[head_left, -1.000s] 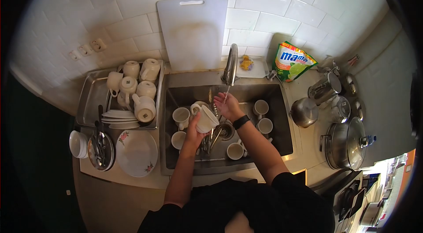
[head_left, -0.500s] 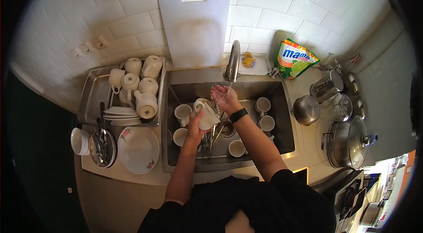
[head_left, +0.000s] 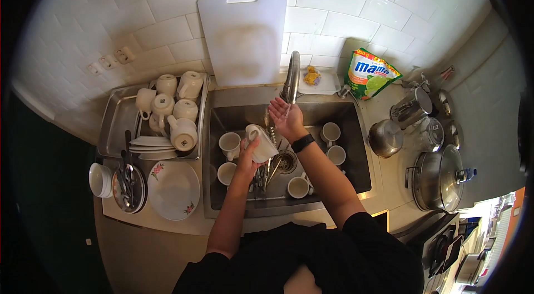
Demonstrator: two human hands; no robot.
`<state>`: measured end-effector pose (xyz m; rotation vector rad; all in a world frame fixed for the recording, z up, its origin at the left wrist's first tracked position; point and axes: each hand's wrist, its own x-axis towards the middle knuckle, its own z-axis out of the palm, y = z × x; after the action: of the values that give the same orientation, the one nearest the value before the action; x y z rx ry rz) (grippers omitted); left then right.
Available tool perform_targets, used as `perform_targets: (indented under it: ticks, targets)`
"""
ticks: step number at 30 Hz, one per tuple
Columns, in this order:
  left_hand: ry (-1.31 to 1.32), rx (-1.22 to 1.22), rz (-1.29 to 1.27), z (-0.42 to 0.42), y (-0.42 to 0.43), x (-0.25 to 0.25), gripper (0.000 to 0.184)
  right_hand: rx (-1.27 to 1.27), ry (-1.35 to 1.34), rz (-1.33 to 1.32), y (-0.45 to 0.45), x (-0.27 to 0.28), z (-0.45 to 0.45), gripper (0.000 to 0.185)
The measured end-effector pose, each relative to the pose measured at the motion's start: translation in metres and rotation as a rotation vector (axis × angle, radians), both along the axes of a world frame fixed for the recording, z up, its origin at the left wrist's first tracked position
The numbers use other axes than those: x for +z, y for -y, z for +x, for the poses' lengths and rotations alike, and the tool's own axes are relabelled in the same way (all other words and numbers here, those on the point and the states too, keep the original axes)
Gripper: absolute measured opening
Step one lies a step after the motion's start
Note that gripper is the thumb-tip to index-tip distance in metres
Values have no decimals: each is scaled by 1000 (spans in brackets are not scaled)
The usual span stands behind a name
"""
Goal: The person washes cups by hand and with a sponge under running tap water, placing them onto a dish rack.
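My left hand (head_left: 248,155) is closed round a white cup (head_left: 262,147), tilted on its side above the steel sink (head_left: 364,155). Palm up under the faucet (head_left: 292,71), my right hand (head_left: 286,118) has its fingers spread and holds nothing; a thin stream of water reaches it. Several white mugs stand in the sink, among them one at the left (head_left: 229,144), one at the right (head_left: 330,133) and one near the front (head_left: 298,187). Cutlery (head_left: 270,174) lies beside the drain (head_left: 287,163), partly hidden by the held cup.
Upturned mugs and plates fill a rack (head_left: 198,127) on the left, behind a flowered plate (head_left: 174,190). A cutting board (head_left: 243,38) leans on the wall. Right of the sink are a detergent pouch (head_left: 371,74), a steel bowl (head_left: 385,138) and a lidded pot (head_left: 439,180).
My right hand has risen closer to the faucet, its palm still turned up. The cup remains in my left hand with little movement. The view has shifted slightly.
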<state>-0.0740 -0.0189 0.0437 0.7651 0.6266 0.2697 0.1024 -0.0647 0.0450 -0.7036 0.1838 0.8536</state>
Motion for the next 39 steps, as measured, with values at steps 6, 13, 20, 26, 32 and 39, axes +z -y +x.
perform_targets:
  ticks: [6, 13, 20, 26, 32, 39]
  targets:
    - [-11, 13, -11, -2, -2, -3, 42, -5, -24, 12, -9, -3, 6, 42]
    - [-49, 29, 4, 0, -3, -4, 40, 253, 14, -105, 19, 4, -20, 41]
    - [-85, -50, 90, 42, -9, -2, 56, 539, 571, -352, 66, 17, -29, 36]
    - [-93, 26, 1052, 88, 13, -4, 45, 197, 521, -160, 79, -20, -27, 32]
    - [178, -88, 1681, 79, 25, 31, 55, 202, -28, 200, 85, -8, -19, 37]
    - [394, -205, 1379, 72, 1, 45, 65, 279, -139, 214, 81, -5, -7, 35]
